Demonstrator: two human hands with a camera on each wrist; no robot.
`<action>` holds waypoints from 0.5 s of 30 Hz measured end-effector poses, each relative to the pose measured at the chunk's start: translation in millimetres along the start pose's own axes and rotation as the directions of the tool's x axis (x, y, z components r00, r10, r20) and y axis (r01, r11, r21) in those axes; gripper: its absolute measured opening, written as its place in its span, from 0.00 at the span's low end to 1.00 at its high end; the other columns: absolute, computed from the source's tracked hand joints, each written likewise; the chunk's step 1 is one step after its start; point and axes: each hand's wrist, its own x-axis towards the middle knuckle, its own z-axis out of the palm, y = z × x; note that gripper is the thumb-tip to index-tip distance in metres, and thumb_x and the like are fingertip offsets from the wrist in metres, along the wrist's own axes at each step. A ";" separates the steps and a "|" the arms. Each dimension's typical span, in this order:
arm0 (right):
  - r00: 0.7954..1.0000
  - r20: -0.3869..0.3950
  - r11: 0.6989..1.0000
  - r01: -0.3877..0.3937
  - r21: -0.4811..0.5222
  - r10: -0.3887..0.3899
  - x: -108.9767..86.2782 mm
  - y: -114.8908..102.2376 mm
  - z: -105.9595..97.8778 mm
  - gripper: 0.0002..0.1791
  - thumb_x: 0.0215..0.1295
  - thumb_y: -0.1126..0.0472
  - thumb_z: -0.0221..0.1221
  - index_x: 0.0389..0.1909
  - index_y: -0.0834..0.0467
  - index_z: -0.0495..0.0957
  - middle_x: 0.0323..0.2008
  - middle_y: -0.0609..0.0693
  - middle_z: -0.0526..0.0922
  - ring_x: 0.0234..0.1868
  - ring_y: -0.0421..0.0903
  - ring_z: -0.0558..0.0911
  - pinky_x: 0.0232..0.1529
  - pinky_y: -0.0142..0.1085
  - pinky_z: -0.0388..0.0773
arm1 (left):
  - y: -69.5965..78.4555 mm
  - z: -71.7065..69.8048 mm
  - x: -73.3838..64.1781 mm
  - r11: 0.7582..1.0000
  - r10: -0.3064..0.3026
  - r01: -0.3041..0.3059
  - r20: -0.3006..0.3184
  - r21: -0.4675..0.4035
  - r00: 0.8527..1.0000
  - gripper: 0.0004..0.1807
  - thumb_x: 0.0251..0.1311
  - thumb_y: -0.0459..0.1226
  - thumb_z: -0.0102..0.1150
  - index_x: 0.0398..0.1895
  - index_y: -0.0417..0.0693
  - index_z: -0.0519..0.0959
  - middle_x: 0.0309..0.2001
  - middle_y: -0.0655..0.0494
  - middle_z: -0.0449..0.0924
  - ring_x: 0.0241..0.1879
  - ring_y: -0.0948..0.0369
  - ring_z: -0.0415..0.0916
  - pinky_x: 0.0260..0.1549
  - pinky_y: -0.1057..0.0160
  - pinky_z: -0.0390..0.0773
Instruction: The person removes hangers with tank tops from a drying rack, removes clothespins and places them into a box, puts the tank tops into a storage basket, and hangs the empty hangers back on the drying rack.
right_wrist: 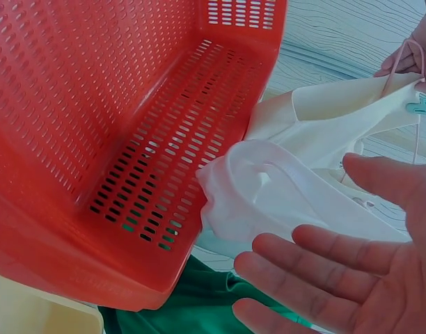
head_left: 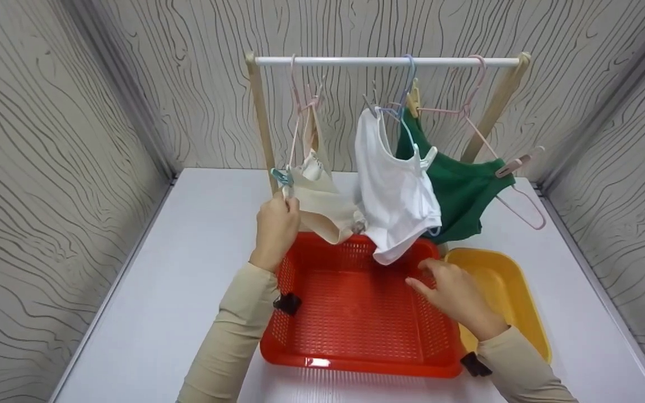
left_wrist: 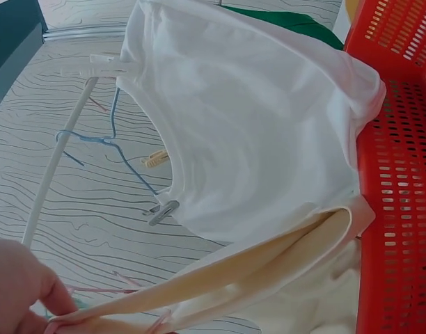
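Note:
A cream garment hangs from a pink hanger at the left of the rack, with a teal clothespin at its left corner. Just below that clothespin, my left hand pinches the garment's edge; in the left wrist view the cloth stretches away from the fingertips. My right hand is over the right side of the red basket, fingers spread and holding nothing, as the right wrist view confirms. Beyond it a white top hangs from a blue hanger, its lower hem over the basket's back rim.
A green garment is clipped to another pink hanger by a yellow clothespin and a pink clothespin. The white rod spans two wooden posts. A yellow tray lies right of the basket on the white table.

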 end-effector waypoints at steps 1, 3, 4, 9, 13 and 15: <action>1.000 -0.001 1.000 0.001 0.000 -0.001 0.2 0.0 0.3 0.24 0.60 0.53 0.65 0.52 0.65 0.76 0.46 0.61 0.84 0.40 0.50 0.82 0.44 0.46 0.84 | -0.9 0.1 0.4 1.000 -0.001 0.001 -0.008 0.005 1.000 0.13 0.64 0.34 0.43 0.20 0.49 0.61 0.19 0.56 0.57 0.25 0.56 0.64 0.24 0.61 0.64; 1.000 -0.003 1.000 0.005 -0.001 -0.005 0.4 0.2 0.9 0.24 0.60 0.53 0.64 0.52 0.65 0.76 0.46 0.61 0.84 0.41 0.51 0.82 0.45 0.47 0.84 | -2.6 0.7 1.7 1.000 0.002 -0.002 -0.027 0.016 1.000 0.12 0.65 0.34 0.43 0.22 0.47 0.64 0.20 0.55 0.60 0.25 0.55 0.65 0.25 0.60 0.66; 1.000 -0.003 1.000 0.006 0.000 -0.006 0.5 0.2 1.0 0.24 0.60 0.53 0.64 0.52 0.65 0.76 0.46 0.61 0.84 0.41 0.52 0.82 0.45 0.47 0.84 | -3.6 1.1 2.4 1.000 0.004 -0.003 -0.035 0.020 0.999 0.11 0.65 0.34 0.43 0.23 0.46 0.65 0.20 0.55 0.61 0.25 0.55 0.65 0.25 0.59 0.67; 1.000 -0.010 1.000 -0.001 0.013 0.001 1.0 0.3 0.8 0.23 0.61 0.53 0.64 0.51 0.64 0.76 0.46 0.61 0.84 0.41 0.51 0.81 0.45 0.46 0.84 | -7.8 3.8 5.0 0.998 0.044 -0.039 -0.097 0.056 0.994 0.11 0.66 0.33 0.45 0.28 0.37 0.72 0.21 0.51 0.67 0.24 0.55 0.66 0.25 0.53 0.74; 1.000 -0.011 1.000 -0.003 0.008 0.003 0.4 0.3 0.3 0.24 0.60 0.52 0.64 0.51 0.64 0.77 0.46 0.60 0.84 0.40 0.51 0.82 0.44 0.46 0.84 | -10.1 6.2 6.1 0.994 0.074 -0.060 -0.150 0.097 0.986 0.11 0.66 0.32 0.45 0.30 0.33 0.74 0.22 0.44 0.75 0.23 0.53 0.71 0.26 0.49 0.78; 1.000 -0.011 1.000 -0.001 0.008 0.001 0.5 0.4 0.7 0.24 0.60 0.52 0.64 0.51 0.64 0.77 0.46 0.60 0.84 0.41 0.51 0.82 0.45 0.46 0.84 | -11.0 7.2 6.5 0.992 0.077 -0.057 -0.173 0.115 0.982 0.11 0.66 0.32 0.45 0.32 0.32 0.75 0.24 0.39 0.79 0.23 0.50 0.76 0.27 0.47 0.79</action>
